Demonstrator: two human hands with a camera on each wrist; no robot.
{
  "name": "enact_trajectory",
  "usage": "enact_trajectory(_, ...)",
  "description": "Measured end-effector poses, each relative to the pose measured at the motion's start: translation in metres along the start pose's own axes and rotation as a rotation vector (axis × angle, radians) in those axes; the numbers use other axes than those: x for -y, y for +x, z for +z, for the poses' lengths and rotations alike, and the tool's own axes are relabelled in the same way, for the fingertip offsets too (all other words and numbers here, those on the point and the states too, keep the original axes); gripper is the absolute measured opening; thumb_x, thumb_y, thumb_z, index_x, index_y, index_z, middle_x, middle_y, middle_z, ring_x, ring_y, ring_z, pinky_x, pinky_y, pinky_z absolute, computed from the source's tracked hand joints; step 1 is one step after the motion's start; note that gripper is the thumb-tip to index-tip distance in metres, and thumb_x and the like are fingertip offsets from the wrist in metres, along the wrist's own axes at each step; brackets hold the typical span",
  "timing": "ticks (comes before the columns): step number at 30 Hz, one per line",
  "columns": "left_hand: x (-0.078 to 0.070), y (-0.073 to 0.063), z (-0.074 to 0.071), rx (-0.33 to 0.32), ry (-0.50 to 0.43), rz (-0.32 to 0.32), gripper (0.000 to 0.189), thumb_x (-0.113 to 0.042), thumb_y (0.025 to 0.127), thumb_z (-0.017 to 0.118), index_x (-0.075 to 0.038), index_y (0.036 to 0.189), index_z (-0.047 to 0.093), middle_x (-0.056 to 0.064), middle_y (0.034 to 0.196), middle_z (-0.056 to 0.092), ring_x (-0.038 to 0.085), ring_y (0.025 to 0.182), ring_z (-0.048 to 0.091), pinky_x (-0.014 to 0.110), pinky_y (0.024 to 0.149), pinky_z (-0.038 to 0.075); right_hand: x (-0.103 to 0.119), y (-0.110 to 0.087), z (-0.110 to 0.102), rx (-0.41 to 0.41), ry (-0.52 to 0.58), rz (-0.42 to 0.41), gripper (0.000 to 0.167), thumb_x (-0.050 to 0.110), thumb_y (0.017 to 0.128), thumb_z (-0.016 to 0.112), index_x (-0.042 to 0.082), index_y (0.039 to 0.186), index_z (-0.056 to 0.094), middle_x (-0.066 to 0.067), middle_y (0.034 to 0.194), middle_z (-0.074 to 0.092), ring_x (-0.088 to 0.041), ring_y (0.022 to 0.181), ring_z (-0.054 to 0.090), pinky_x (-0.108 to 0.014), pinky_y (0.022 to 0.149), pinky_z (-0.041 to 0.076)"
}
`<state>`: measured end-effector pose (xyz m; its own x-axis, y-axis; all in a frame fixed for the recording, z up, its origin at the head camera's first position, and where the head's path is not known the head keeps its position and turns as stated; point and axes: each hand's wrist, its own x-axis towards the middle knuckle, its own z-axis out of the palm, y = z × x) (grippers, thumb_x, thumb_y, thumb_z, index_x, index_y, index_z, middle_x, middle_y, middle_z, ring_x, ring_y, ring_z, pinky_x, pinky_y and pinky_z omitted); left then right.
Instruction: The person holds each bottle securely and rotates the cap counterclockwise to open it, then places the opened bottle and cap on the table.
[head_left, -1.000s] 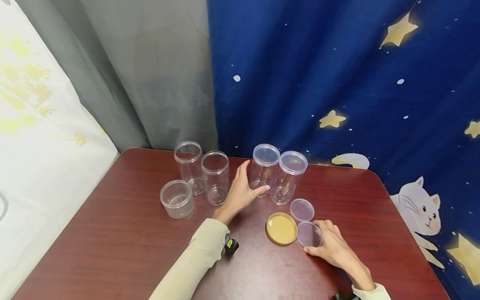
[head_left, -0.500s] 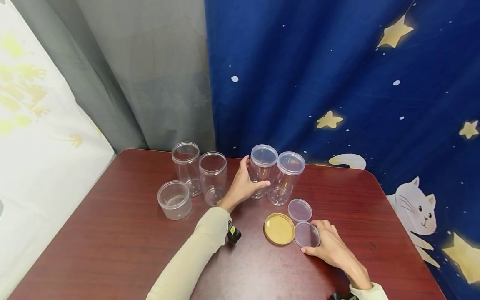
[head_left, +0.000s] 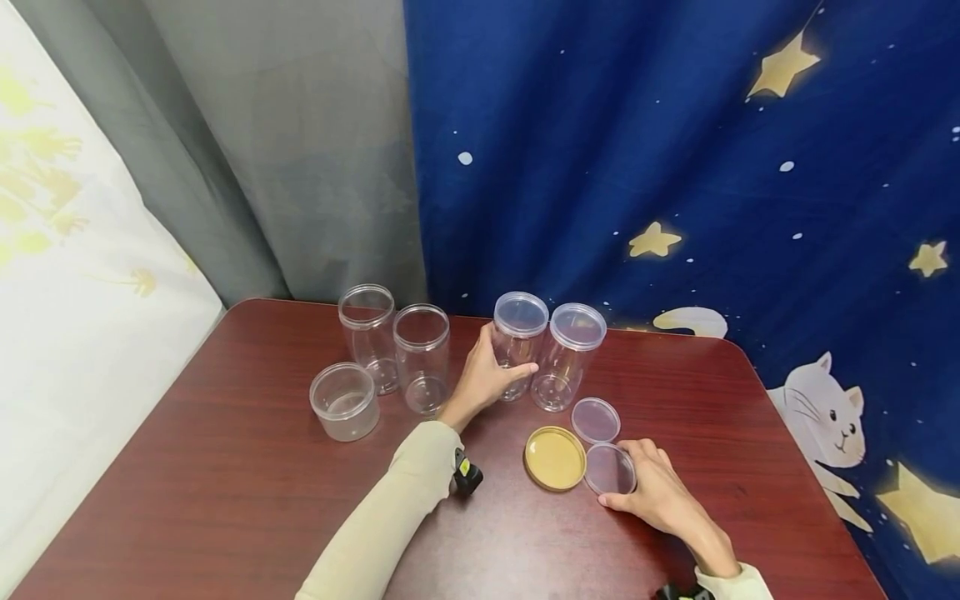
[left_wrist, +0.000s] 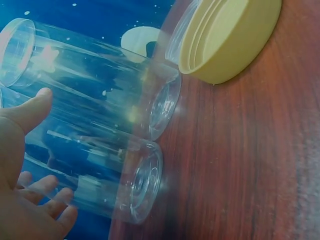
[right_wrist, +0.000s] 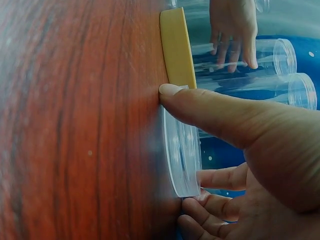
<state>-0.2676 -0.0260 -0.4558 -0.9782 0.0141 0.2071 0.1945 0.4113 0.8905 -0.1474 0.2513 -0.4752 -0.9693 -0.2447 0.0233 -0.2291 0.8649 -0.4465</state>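
Observation:
My left hand (head_left: 483, 375) grips a tall clear lidded jar (head_left: 517, 346), its thumb across the front and its fingers round the far side. Close on its right stands a second lidded jar (head_left: 564, 367). In the left wrist view, the thumb and curled fingers lie along the clear jar wall (left_wrist: 85, 145). My right hand (head_left: 656, 492) holds a round clear lid (head_left: 611, 469) by its edge, low over the table, thumb on the near side. The right wrist view shows this lid (right_wrist: 181, 155) between thumb and fingers. A gold lid (head_left: 555, 459) and another clear lid (head_left: 596, 420) lie beside it.
Two tall clear jars without lids, a rear one (head_left: 367, 333) and a front one (head_left: 422, 358), stand left of my left hand. A short clear tub (head_left: 346, 404) is before them. Curtains (head_left: 510, 167) hang behind the reddish-brown table (head_left: 225, 467).
The jar at my left hand has shifted slightly left, and a small gap shows between the two lidded jars. The thumb and fingers sit closer round it. My right hand stays at the clear lid.

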Motion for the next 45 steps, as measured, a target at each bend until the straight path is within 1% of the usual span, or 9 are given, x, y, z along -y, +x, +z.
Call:
enact_trajectory(9, -0.004, -0.014, -0.011, -0.007, 0.004, -0.024, 0.09, -0.033, 0.075, 0.087, -0.007, 0.144, 0.036, 0.016, 0.14, 0.054, 0.03, 0.129, 0.052, 0.048, 0.11, 0.04, 0.002, -0.001, -0.001, 0.013, -0.001, 0.008, 0.076, 0.032, 0.064, 0.093, -0.002, 0.122, 0.058, -0.015, 0.113, 0.057, -0.032, 0.102, 0.05, -0.046, 0.085, 0.045)
enact_trajectory(16, -0.008, -0.03, -0.019, -0.015, -0.011, 0.003, 0.088, -0.032, 0.076, 0.086, -0.007, 0.143, 0.036, 0.015, 0.138, 0.054, 0.029, 0.127, 0.054, 0.048, 0.11, 0.04, 0.001, -0.002, -0.002, 0.032, -0.002, 0.008, 0.079, 0.035, 0.065, 0.092, -0.003, 0.125, 0.056, -0.016, 0.113, 0.056, -0.032, 0.103, 0.049, -0.047, 0.086, 0.043)
enact_trajectory(24, -0.007, -0.058, -0.032, -0.027, -0.045, 0.034, 0.078, -0.03, 0.073, 0.087, -0.008, 0.134, 0.044, 0.009, 0.113, 0.061, 0.025, 0.107, 0.059, 0.046, 0.102, 0.044, 0.0, -0.005, -0.008, 0.045, 0.03, 0.006, 0.094, 0.043, 0.063, 0.092, -0.005, 0.132, 0.05, -0.019, 0.12, 0.056, -0.034, 0.11, 0.052, -0.051, 0.091, 0.045)
enact_trajectory(29, -0.008, -0.072, -0.046, -0.042, -0.056, 0.032, 0.079, -0.029, 0.073, 0.088, -0.01, 0.135, 0.044, 0.007, 0.114, 0.061, 0.023, 0.109, 0.058, 0.046, 0.103, 0.043, 0.004, -0.004, -0.015, 0.007, 0.069, 0.003, 0.091, 0.044, 0.069, 0.088, -0.006, 0.134, 0.047, -0.021, 0.122, 0.056, -0.035, 0.113, 0.05, -0.054, 0.094, 0.044)
enact_trajectory(32, -0.011, -0.077, -0.053, -0.026, -0.07, 0.034, 0.08, -0.029, 0.073, 0.088, -0.012, 0.136, 0.043, 0.005, 0.114, 0.061, 0.021, 0.112, 0.058, 0.047, 0.106, 0.042, 0.011, -0.002, -0.022, -0.051, 0.086, -0.002, 0.087, 0.041, 0.075, 0.085, -0.007, 0.136, 0.045, -0.024, 0.125, 0.055, -0.039, 0.116, 0.046, -0.057, 0.095, 0.043)
enact_trajectory(35, -0.015, -0.081, -0.059, 0.006, -0.083, 0.06, 0.078, -0.028, 0.073, 0.089, -0.013, 0.135, 0.044, 0.005, 0.107, 0.061, 0.019, 0.107, 0.059, 0.049, 0.101, 0.045, 0.022, -0.001, -0.03, -0.13, 0.115, -0.025, 0.081, 0.034, 0.08, 0.082, -0.005, 0.138, 0.043, -0.025, 0.13, 0.053, -0.039, 0.116, 0.048, -0.057, 0.092, 0.046)
enact_trajectory(38, -0.019, -0.087, -0.062, 0.048, -0.085, 0.089, 0.075, -0.029, 0.072, 0.089, -0.014, 0.131, 0.046, 0.003, 0.1, 0.061, 0.018, 0.099, 0.06, 0.05, 0.095, 0.048, 0.036, 0.001, -0.034, -0.2, 0.162, -0.067, 0.072, 0.028, 0.084, 0.08, -0.001, 0.139, 0.044, -0.02, 0.133, 0.053, -0.035, 0.112, 0.056, -0.053, 0.088, 0.051)
enact_trajectory(41, -0.021, -0.092, -0.064, 0.092, -0.075, 0.109, 0.074, -0.03, 0.072, 0.089, -0.014, 0.129, 0.046, 0.001, 0.094, 0.06, 0.02, 0.093, 0.061, 0.046, 0.09, 0.05, 0.052, 0.002, -0.037, -0.244, 0.215, -0.124, 0.065, 0.024, 0.085, 0.079, 0.005, 0.139, 0.047, -0.012, 0.133, 0.054, -0.027, 0.107, 0.061, -0.034, 0.087, 0.054)
enact_trajectory(45, -0.02, -0.098, -0.064, 0.13, -0.053, 0.113, 0.076, -0.033, 0.072, 0.089, -0.014, 0.131, 0.046, 0.001, 0.092, 0.06, 0.021, 0.091, 0.061, 0.041, 0.088, 0.049, 0.074, 0.006, -0.04, -0.294, 0.269, -0.229, 0.065, 0.017, 0.085, 0.079, 0.009, 0.141, 0.048, -0.006, 0.136, 0.054, -0.017, 0.114, 0.055, -0.008, 0.094, 0.039)
